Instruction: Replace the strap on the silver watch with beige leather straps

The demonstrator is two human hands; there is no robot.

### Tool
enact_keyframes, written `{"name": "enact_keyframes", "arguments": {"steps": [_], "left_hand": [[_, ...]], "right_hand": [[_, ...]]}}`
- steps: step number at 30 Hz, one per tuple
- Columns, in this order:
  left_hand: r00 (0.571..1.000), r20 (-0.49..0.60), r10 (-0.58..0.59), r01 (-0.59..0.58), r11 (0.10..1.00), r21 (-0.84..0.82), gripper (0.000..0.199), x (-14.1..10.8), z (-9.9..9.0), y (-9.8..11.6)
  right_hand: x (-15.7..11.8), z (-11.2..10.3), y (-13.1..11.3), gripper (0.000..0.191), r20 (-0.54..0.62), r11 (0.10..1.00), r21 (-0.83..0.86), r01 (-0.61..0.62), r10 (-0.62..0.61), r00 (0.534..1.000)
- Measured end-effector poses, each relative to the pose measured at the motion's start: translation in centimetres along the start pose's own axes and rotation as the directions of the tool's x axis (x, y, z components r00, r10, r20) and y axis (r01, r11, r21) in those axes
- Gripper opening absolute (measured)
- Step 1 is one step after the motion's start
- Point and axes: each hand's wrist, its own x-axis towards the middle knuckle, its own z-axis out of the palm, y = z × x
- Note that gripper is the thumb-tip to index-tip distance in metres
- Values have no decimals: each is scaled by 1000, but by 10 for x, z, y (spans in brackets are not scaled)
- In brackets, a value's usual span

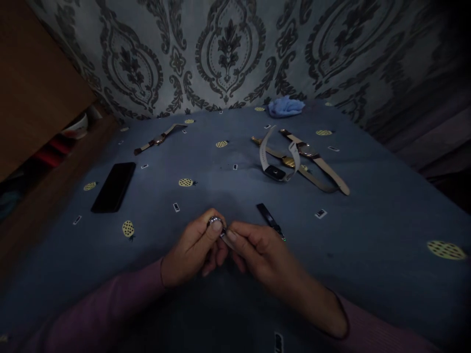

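Near the front middle of the table, my left hand (204,240) is closed on a small round wristwatch (215,221), its thumb pressed on the shiny case. My right hand (261,247) pinches the watch's strap close to the case, thumb and forefinger together. Most of the watch is hidden by my fingers. Just beyond my right hand lies a narrow black strip (269,216) with a small green spot at its near end; I cannot make out what it is.
A black phone (114,187) lies at left, with a thin-strapped watch (159,140) behind it. To the right sit a white-banded smartwatch (274,171), a gold watch (289,162) and a brown-strapped watch (308,150). A crumpled blue cloth (285,107) rests by the patterned wall.
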Motion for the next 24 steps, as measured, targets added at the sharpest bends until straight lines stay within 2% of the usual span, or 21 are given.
{"name": "enact_keyframes", "arguments": {"steps": [4,8,12,18,24], "left_hand": [[996,63,-60,62,998,-33,34,4,-2,8],[994,48,-103,105,993,-61,33,6,-6,7],[997,39,-68,69,997,-34,34,8,-8,3],[998,-3,-63,63,995,74,32,8,-12,5],[988,106,-113,101,988,113,24,6,-21,16]], "right_hand": [[0,-3,2,38,-19,998,-64,24,-25,1000],[1,-4,3,33,-31,996,-91,9,-12,999],[0,-4,4,35,-59,988,-149,-28,20,998],[0,-6,5,35,-40,979,-204,-2,-7,999],[0,-9,7,33,9,974,-227,10,-8,1000]]}}
